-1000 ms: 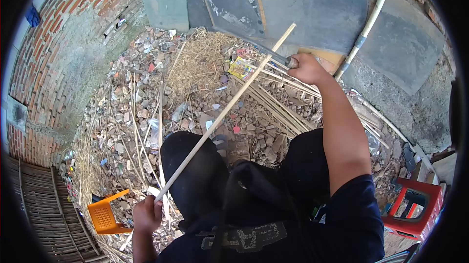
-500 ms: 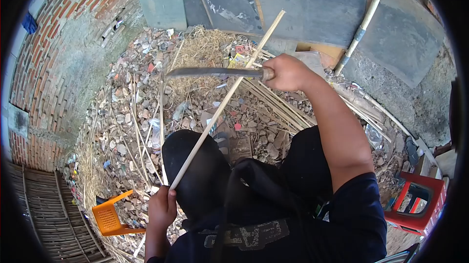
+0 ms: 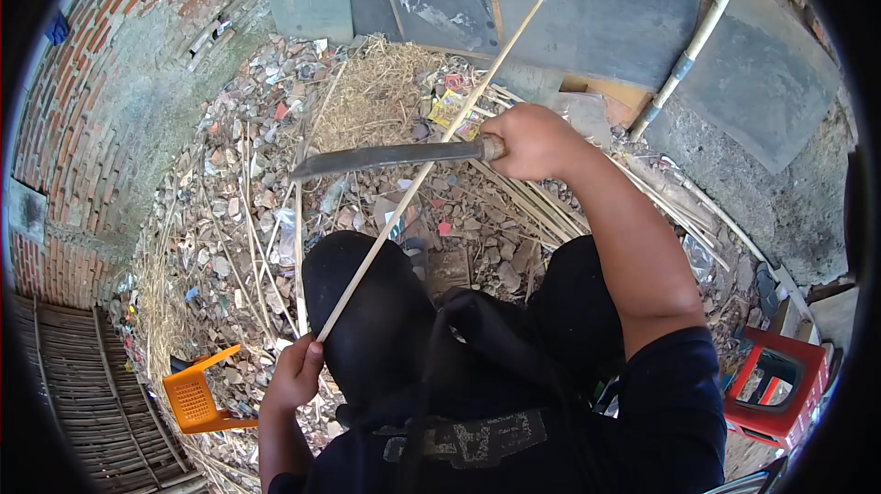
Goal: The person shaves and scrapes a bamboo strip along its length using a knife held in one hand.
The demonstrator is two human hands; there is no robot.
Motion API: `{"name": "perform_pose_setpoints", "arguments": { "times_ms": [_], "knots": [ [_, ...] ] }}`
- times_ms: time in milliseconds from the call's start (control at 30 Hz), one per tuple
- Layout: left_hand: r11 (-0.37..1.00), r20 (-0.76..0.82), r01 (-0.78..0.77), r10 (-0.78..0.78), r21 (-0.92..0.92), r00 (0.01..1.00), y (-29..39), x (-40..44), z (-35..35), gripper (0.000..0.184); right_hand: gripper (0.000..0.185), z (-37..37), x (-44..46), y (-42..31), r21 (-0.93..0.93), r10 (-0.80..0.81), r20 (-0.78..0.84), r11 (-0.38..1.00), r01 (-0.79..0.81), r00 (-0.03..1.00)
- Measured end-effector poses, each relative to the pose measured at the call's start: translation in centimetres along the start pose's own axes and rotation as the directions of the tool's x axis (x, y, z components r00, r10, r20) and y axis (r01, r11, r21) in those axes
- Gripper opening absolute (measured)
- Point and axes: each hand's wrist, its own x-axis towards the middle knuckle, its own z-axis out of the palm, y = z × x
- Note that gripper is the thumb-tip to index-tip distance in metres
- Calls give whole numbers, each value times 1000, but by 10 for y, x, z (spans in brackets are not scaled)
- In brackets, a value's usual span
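Note:
My right hand (image 3: pixel 530 143) is closed round the wooden handle of a machete (image 3: pixel 385 156). Its long dark blade points left and crosses a pale bamboo strip (image 3: pixel 396 214). With fingers pinched, my left hand (image 3: pixel 295 372) grips the strip's near end beside my left knee. From there the strip slants over the knee and up to the right, its far end in front of the grey panels. Whether the blade touches the strip I cannot tell.
More bamboo strips (image 3: pixel 528 200) lie on the rubble beyond my knees, near a heap of dry shavings (image 3: pixel 376 90). An orange plastic stool or chair (image 3: pixel 195 400) is at left, a red plastic stool (image 3: pixel 778 384) at right. A pipe (image 3: pixel 684 63) leans against the grey panels (image 3: pixel 606 26).
The machete has dropped slightly nearer to me, and more of its blade's flat side shows. My left hand and the strip's near end have shifted a little left and upward in view.

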Motion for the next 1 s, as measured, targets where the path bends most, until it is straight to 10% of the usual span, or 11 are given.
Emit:
{"name": "perform_pose_setpoints", "arguments": {
  "times_ms": [133, 400, 567, 800, 1000],
  "knots": [
    [1000, -5, 13, -13, -27, 1000, 1, 4, -5, 50, 28, 17, 22, 35, 185, 156, -29, 971, -148, 987],
    [966, -165, -71, 114, 248, 980, 24, -2, 14, 45, 30, -15, -8, -18, -246, 56, 25, 968, -48, 998],
    [931, -216, -55, 141, 361, 966, 19, -5, 18, 40, 23, -2, 13, 38, 203, 250, -140, 954, -220, 958],
    [929, -214, -55, 142, 367, 966, 23, -6, 18, 40, 23, 4, -5, -9, -240, -28, -76, 971, 9, 997],
    [917, -234, -17, 120, 400, 965, 25, -7, 17, 37, 22, 7, 14, 17, 69, 177, -49, 982, -174, 983]
  ]
}}
